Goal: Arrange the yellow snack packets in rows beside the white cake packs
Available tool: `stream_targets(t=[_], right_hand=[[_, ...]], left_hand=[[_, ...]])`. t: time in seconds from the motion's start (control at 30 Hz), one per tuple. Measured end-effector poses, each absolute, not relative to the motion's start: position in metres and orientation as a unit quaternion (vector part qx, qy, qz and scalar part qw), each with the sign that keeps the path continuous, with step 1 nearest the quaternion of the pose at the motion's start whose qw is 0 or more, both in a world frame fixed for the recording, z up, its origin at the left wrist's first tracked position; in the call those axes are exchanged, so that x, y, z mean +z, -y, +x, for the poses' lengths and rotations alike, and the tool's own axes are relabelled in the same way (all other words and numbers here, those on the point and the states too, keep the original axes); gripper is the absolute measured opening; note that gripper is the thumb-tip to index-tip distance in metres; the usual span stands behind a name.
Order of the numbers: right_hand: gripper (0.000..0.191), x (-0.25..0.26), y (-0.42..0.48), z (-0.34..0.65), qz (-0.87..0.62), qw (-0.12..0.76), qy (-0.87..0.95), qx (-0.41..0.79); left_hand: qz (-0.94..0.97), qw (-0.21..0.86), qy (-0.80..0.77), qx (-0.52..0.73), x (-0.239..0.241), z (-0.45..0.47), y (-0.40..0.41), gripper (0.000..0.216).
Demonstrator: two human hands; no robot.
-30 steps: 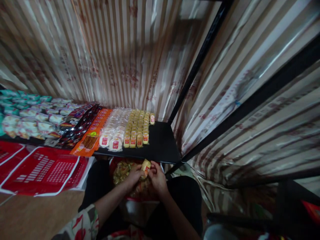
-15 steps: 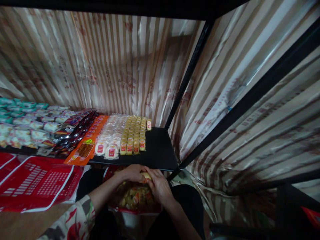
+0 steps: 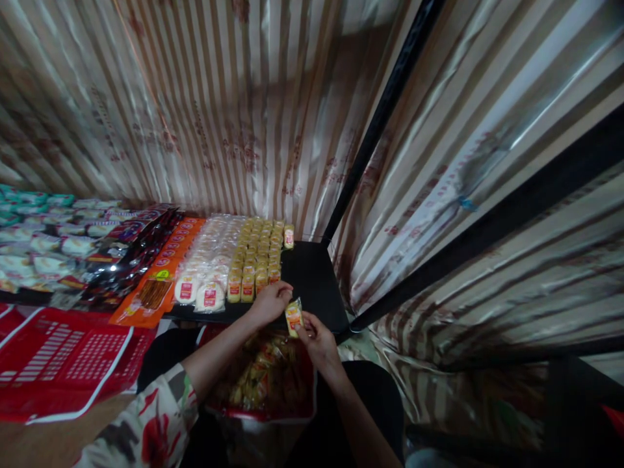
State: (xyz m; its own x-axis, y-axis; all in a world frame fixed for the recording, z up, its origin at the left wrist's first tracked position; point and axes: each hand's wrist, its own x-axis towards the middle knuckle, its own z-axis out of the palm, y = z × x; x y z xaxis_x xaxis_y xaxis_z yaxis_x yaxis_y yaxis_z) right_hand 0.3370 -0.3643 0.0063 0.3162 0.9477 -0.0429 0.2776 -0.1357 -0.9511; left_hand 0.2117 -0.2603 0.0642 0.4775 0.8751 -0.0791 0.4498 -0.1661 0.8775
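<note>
While the right hand (image 3: pixel 319 346) holds a small yellow oblong packet (image 3: pixel 293 317) of clear, crinkled plastic between thumb and fingers, the left hand (image 3: pixel 268 304) hangs just beside it, fingers curled close together; whether they pinch anything cannot be told. The packet's long axis runs away from the person, its far end toward the smooth black shelf (image 3: pixel 312 279), red label facing up. Below, glossy yellow-wrapped pieces (image 3: pixel 266 383) fill a red container (image 3: pixel 308 393); similar blocks (image 3: pixel 253 257) form tight shelf rows.
</note>
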Motion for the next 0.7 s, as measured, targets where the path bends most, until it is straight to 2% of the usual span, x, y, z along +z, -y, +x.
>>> stream_targets(t=[0.2,0.27,0.47,0.7], right_hand=[[0.036,-0.001,0.331,0.349,-0.649,0.54,0.413,0.342],[0.037,-0.005,0.318,0.355,-0.656,0.545,0.408,0.327],[0.033,-0.018,0.278,0.37,-0.696,0.512,0.411,0.292],[0.035,-0.021,0.221,0.386,-0.728,0.473,0.431,0.246]], left_hand=[[0.712,0.362,-0.497,0.341,0.067,0.228,0.271,0.024],[0.712,0.371,-0.496,0.331,0.063,0.235,0.276,0.025],[0.682,0.412,-0.534,0.283,0.052,0.266,0.271,0.036],[0.638,0.43,-0.581,0.266,0.035,0.298,0.226,0.04]])
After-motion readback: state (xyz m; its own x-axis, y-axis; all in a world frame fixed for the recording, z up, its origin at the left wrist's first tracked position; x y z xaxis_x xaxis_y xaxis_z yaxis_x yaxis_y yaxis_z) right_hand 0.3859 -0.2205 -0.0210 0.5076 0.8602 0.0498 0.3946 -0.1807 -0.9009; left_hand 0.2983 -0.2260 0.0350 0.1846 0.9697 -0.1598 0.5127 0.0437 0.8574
